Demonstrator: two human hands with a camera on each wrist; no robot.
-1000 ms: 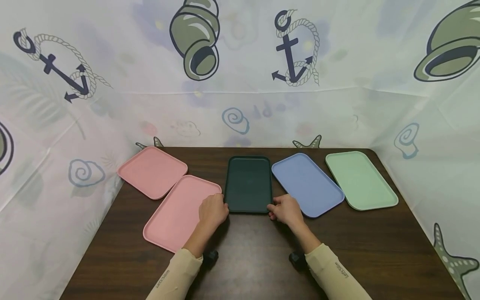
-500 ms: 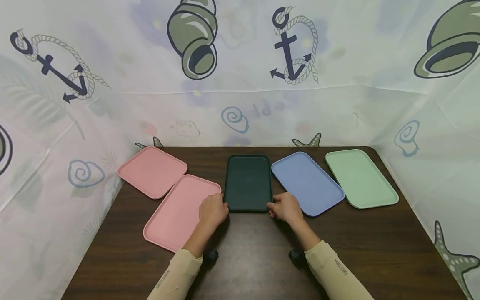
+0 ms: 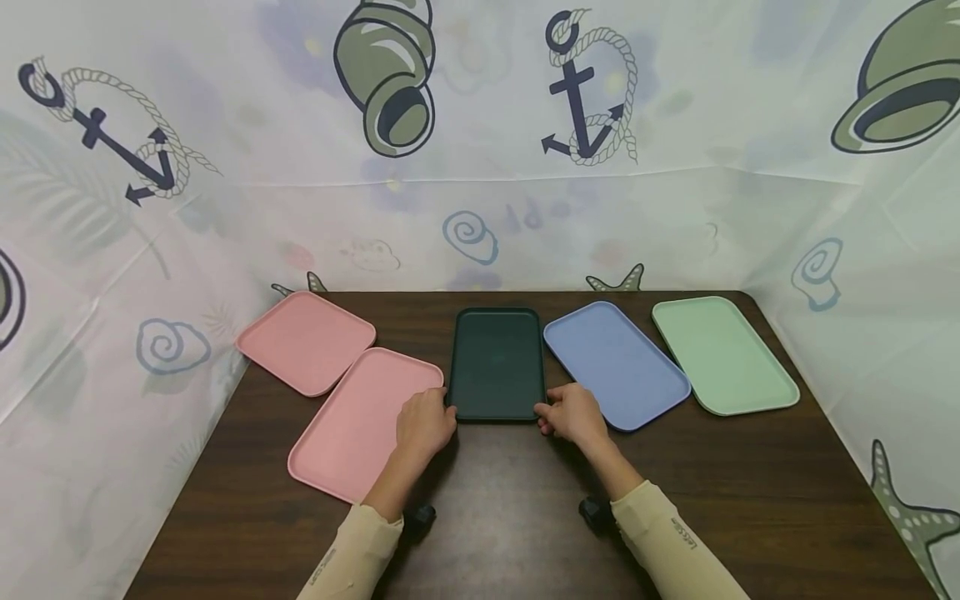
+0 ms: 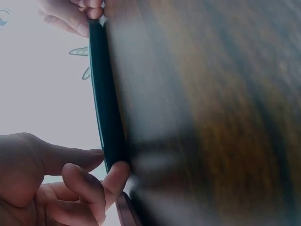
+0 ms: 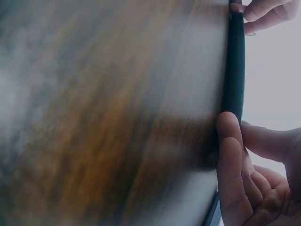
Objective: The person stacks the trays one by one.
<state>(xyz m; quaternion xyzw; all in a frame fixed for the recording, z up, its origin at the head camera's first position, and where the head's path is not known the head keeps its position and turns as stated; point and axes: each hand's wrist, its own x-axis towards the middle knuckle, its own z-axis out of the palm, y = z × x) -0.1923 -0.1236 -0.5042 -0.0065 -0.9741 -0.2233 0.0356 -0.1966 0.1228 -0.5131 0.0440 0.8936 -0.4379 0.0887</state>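
Observation:
A dark green rectangular tray (image 3: 497, 367) lies in the middle of the table in the head view. At its near left corner my left hand (image 3: 425, 423) pinches the rim, thumb on the upper edge and a finger at the lower edge, as the left wrist view shows on the tray's side (image 4: 107, 94). My right hand (image 3: 573, 414) holds the near right corner in the same way; in the right wrist view its thumb and fingers (image 5: 229, 160) meet at the rim. The left hand partly covers a pink tray (image 3: 360, 425), and the right hand is close to a blue tray (image 3: 618, 362).
Another pink tray (image 3: 306, 342) sits at the back left, near the first pink one. On the far right, a light green tray (image 3: 725, 356) lies beside the blue tray. The dark wooden table (image 3: 510, 533) is backed by a patterned cloth (image 3: 480, 150).
Both hands keep their hold on the dark green tray. Only the head view has shifted very slightly.

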